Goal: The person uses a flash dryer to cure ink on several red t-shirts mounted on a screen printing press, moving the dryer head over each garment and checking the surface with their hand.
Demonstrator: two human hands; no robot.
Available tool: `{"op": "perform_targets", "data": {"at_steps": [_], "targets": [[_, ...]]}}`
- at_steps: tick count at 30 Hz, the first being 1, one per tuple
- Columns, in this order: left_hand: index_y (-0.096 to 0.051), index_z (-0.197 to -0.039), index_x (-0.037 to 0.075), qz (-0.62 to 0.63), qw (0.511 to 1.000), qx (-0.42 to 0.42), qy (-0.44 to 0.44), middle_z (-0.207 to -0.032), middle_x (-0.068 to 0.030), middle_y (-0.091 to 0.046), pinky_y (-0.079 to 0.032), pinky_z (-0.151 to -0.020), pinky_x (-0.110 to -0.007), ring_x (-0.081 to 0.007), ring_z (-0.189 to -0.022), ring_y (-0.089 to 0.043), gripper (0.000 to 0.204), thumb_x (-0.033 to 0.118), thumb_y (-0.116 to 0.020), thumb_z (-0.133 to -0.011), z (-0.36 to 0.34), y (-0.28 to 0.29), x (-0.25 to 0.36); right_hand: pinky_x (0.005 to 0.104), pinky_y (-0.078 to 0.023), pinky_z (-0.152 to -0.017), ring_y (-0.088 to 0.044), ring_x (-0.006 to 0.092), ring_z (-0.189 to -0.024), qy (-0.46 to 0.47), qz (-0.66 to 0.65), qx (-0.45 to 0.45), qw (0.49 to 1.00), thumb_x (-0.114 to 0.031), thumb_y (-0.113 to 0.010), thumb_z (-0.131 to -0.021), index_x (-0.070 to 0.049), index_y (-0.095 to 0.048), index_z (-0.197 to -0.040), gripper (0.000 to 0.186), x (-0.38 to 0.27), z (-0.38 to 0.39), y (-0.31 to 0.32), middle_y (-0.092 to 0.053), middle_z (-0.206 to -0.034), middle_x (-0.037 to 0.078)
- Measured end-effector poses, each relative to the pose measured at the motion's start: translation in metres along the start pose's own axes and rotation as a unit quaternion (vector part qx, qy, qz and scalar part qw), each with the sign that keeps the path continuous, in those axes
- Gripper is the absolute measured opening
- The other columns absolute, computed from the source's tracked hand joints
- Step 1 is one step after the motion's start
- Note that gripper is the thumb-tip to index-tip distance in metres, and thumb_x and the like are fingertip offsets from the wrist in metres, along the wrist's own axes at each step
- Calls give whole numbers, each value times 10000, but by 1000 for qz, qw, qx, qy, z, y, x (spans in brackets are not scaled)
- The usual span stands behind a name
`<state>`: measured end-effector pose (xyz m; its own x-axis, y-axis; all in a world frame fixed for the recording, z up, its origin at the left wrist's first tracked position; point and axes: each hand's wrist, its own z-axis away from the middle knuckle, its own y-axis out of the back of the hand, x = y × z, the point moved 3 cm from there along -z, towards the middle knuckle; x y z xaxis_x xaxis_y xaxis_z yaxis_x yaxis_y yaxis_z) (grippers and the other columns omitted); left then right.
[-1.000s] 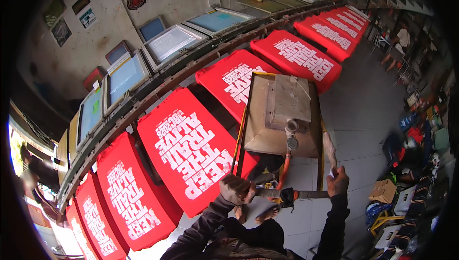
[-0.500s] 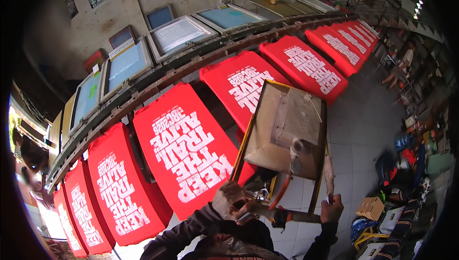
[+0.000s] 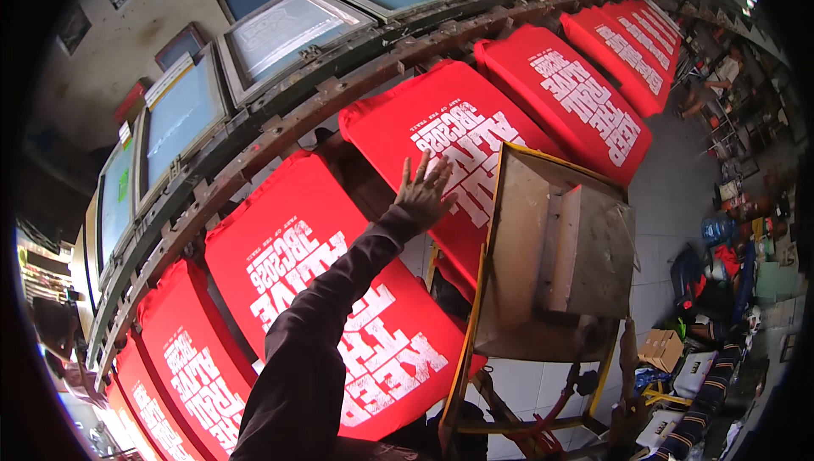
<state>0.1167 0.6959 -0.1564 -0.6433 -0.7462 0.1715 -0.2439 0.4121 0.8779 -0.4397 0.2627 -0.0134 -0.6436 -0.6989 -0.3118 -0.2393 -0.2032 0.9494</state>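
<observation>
Moved: my left hand [image 3: 424,195], away from the hood [image 3: 587,249], now at a red shirt [image 3: 377,126], fingers spread, holding nothing, contact untellable; my right hand [image 3: 627,420], low by the hood's frame [image 3: 475,317], grip untellable; hood, hiding the shirt's near end; hazard: smeared print [image 3: 476,164], should ink be wet and my palm drag
</observation>
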Motion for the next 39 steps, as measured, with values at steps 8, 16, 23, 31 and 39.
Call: {"op": "perform_targets", "data": {"at_steps": [8, 16, 23, 31, 39], "targets": [[-446, -1511, -22, -40, 999, -13, -12, -1599, -193, -402, -70, -1233, -698, -388, -1546, -257, 818, 603, -499, -986, -14, -38, 8, 332, -431, -695, -504, 163, -795, -44, -66, -18, 997, 6, -641, -738, -28, -520, -899, 205, -31, 1, -1, -487, -829, 52], [-469, -1502, -1, -35, 999, -24, -34, -1573, -190, -435, -84, -1239, -684, -392, -1544, -256, 798, 607, -498, -985, -15, -24, -2, 308, -501, -675, -560, 153, -780, 0, -67, -12, 998, -43, -773, -891, -3, -639, -1129, 276, 37, 11, -8, -613, -885, 17], [-401, -1551, 32, 54, 997, -40, -41, -1590, -162, -421, -109, -1244, -656, -388, -1551, -251, 772, 552, -535, -997, -14, -21, 2, 366, -475, -628, -515, 176, -640, -55, 39, -73, 995, -190, -831, -876, -10, -656, -1083, 326, 54, 5, -2, -611, -775, 50], [-323, -1600, 60, -32, 998, -39, 46, -1663, -120, -315, -80, -1223, -709, -421, -1568, -173, 793, 554, -519, -1011, -55, -35, -75, 340, -438, -597, -457, 169, -624, -11, 20, -61, 998, -236, -837, -877, -24, -654, -1085, 349, 58, -2, -4, -541, -734, 25], [-302, -1612, 77, -60, 995, -79, 3, -1654, -92, -341, -62, -1240, -686, -426, -1570, -155, 777, 556, -486, -1028, -56, -27, -79, 344, -439, -617, -460, 169, -676, 87, 35, -19, 995, -192, -829, -883, -57, -625, -1031, 286, 34, 7, -5, -526, -767, 18]]}}
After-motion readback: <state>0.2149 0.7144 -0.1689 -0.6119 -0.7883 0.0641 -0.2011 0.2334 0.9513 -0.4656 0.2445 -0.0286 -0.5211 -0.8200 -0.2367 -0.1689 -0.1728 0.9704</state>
